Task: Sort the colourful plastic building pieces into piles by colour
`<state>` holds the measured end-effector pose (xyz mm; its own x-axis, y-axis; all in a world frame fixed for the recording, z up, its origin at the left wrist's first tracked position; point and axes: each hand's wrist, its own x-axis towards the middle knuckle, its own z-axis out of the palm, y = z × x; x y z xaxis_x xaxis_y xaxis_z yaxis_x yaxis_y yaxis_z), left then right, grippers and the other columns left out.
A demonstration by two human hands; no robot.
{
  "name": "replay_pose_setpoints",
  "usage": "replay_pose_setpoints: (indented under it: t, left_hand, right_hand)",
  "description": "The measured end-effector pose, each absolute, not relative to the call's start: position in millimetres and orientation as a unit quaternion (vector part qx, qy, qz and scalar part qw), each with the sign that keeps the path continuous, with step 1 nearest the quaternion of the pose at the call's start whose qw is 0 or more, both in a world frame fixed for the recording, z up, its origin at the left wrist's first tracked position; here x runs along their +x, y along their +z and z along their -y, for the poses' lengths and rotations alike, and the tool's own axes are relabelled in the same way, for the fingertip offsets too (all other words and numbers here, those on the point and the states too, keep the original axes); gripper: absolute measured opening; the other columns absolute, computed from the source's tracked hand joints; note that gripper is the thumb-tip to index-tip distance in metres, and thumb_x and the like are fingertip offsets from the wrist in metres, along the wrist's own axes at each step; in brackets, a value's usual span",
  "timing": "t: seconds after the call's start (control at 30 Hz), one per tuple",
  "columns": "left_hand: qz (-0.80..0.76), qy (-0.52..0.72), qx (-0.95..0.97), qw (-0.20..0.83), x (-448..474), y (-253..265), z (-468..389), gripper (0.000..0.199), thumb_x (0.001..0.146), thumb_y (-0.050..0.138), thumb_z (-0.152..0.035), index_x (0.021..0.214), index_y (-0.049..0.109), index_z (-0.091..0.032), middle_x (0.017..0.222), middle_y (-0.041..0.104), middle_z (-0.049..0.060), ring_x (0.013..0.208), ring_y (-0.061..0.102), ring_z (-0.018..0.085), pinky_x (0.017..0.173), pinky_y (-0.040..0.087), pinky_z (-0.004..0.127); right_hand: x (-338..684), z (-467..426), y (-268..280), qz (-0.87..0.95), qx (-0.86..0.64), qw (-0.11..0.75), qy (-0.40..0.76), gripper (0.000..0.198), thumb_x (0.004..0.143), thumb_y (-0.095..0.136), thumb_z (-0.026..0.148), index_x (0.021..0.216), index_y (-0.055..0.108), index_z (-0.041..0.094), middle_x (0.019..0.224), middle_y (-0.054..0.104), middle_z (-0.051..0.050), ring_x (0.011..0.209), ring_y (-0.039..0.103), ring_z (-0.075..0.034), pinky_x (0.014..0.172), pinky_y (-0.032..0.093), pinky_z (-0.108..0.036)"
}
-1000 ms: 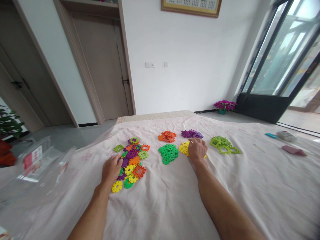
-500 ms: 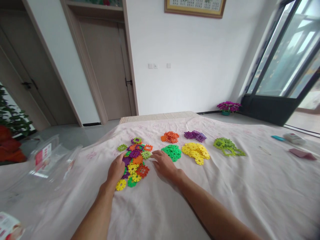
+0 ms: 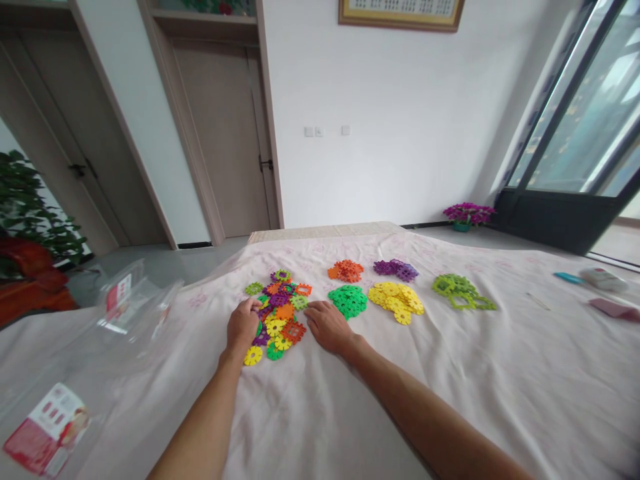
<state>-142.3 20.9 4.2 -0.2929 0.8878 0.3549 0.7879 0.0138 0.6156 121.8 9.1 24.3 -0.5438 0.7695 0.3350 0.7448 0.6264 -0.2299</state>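
A mixed pile of flat plastic connector pieces (image 3: 284,311) lies between my hands: purple, orange, yellow and green flowers and square frames. My left hand (image 3: 243,327) rests against the left side of this pile with its fingers curled; anything in its fingertips is hidden. At the opposite side my right hand (image 3: 329,327) lies low on the cloth, fingers slightly bent and apart, holding nothing I can see. Its fingertips are close to a light-green piece (image 3: 300,302). Just beyond that hand is a heap of green flower pieces (image 3: 349,301).
Sorted heaps of orange (image 3: 347,271), purple (image 3: 396,269), yellow (image 3: 396,298) and lime-green pieces (image 3: 456,289) lie on the pale cloth (image 3: 450,380). Clear plastic bags (image 3: 127,320) are at left. A blue item (image 3: 569,277) and a pinkish cloth (image 3: 614,309) lie far right.
The view has shifted slightly left. My right hand has moved a little closer to the pile's right edge; my left hand stays at its left edge. The sorted heaps look unchanged.
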Motion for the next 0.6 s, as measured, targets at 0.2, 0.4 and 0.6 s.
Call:
replay_pose_setpoints:
  t: [0.2,0.4,0.6]
  left_hand:
    - [-0.722,0.373,0.581,0.038,-140.3,5.8,-17.5,0.031,0.088,0.040,-0.019,0.102,0.067,-0.024,0.107,0.074,0.006,0.097,0.067,0.024,0.086,0.046,0.032]
    - [-0.723,0.434,0.529,0.094,-145.4,1.7,-18.1,0.033,0.087,0.039,-0.021,0.107,0.066,-0.025,0.098,0.073,0.008,0.093,0.066,0.026,0.083,0.044,0.033]
    - [-0.681,0.467,0.535,0.180,-155.8,-2.1,-18.4,0.038,0.080,0.049,-0.023,0.115,0.063,-0.024,0.092,0.071,0.003,0.080,0.064,0.020,0.075,0.048,0.029]
  right_hand:
    - [120.8,-5.8,27.3,0.870,-0.450,0.198,0.027,0.028,0.098,0.045,0.023,0.115,0.067,0.022,0.121,0.064,-0.008,0.112,0.055,-0.019,0.098,0.036,-0.031]
    - [118.5,-1.8,31.5,0.857,-0.487,0.167,0.021,0.026,0.098,0.044,0.024,0.110,0.067,0.019,0.116,0.066,-0.010,0.110,0.055,-0.020,0.096,0.036,-0.029]
    - [116.8,-2.8,28.2,0.855,-0.489,0.169,-0.009,0.025,0.097,0.042,0.023,0.103,0.066,0.019,0.112,0.067,-0.009,0.107,0.056,-0.019,0.096,0.036,-0.028]
